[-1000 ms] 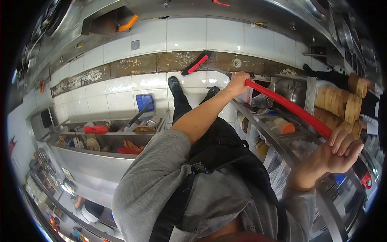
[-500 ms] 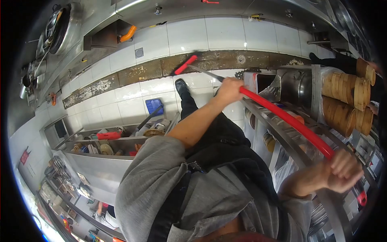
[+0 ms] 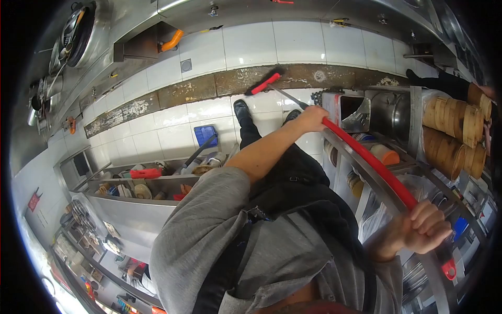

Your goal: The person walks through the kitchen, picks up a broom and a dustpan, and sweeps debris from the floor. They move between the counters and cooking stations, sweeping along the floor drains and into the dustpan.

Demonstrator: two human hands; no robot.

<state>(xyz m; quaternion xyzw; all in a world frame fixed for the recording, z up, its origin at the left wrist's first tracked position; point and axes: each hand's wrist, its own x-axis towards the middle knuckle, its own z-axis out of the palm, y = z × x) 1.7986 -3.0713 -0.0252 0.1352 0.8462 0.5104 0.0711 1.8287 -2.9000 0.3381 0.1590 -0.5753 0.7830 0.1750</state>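
A long broom with a red head (image 3: 266, 83) and dark bristles reaches across the floor, its bristles over the brown, worn strip (image 3: 230, 82). My left hand (image 3: 312, 119) is wrapped round the broom's handle (image 3: 372, 163), where a grey lower section meets the red part. Closer to my body, my right hand (image 3: 426, 227) grips the handle near its top end, and a red hanging loop (image 3: 448, 269) sticks out below it. The handle runs slanting above the metal rack on my right. Both my shoes (image 3: 241, 111) stand on the white tiles near the broom head.
A blue dustpan (image 3: 205, 137) lies on the tiles left of my legs, beside a steel shelf unit (image 3: 130, 204) with tools. Stacked bamboo steamers (image 3: 452, 120) stand at the right, near another person's dark-clothed legs (image 3: 442, 82). Steel counters (image 3: 240, 10) line the far side. Another person (image 3: 142, 280) shows at lower left.
The broom head has moved right along the brown strip. My right hand has come inward to the left and slightly down, while my left hand has shifted a little right. The view has moved slightly.
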